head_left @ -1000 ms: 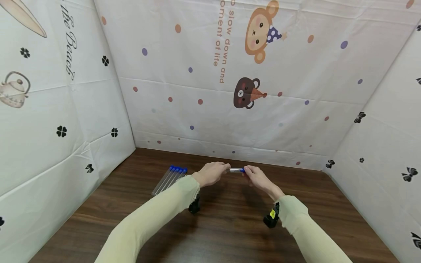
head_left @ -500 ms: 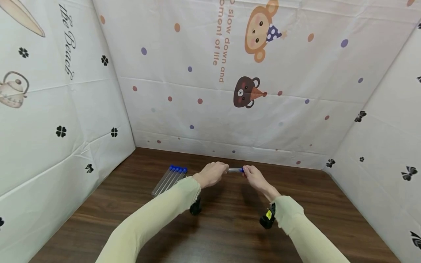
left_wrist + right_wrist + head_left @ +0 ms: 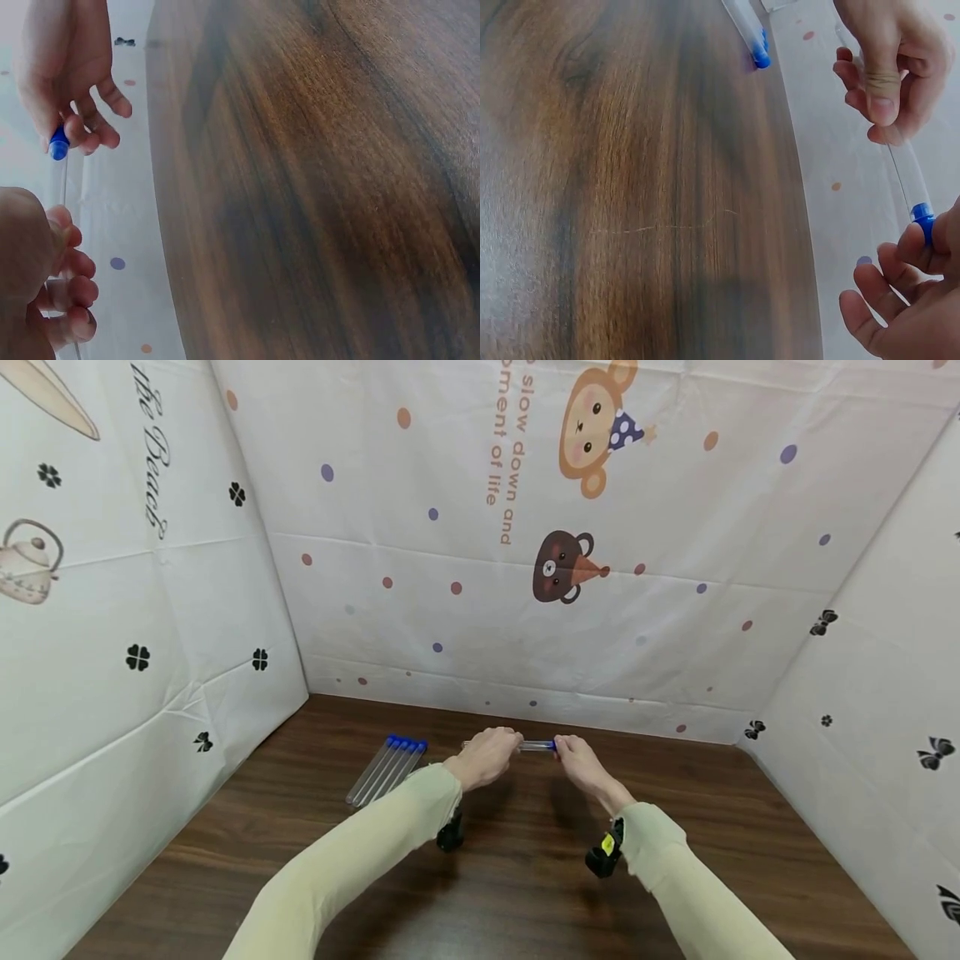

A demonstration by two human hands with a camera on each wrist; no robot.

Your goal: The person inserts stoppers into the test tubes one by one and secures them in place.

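A clear test tube point(image 3: 537, 746) with a blue cap point(image 3: 923, 213) is held level above the far part of the table. My left hand point(image 3: 486, 757) grips the tube's body with curled fingers, hiding its middle; the closed end pokes out on the left. Thumb and forefinger of my right hand point(image 3: 588, 768) pinch the blue cap, while its other fingers are loosely spread in the right wrist view. The cap sits on the tube's end. Left of my left hand, several more capped test tubes point(image 3: 384, 774) lie side by side on the table, blue caps away from me.
The dark wood-grain table point(image 3: 525, 885) ends at a white printed cloth wall point(image 3: 420, 618) behind the hands. Similar cloth walls rise at left and right. A black wrist camera point(image 3: 604, 857) hangs under the right wrist and another point(image 3: 450, 833) under the left.
The tube's closed end now shows left of my left hand, where it was hidden before. My right wrist and forearm have shifted slightly left. The tubes on the table have stayed put.
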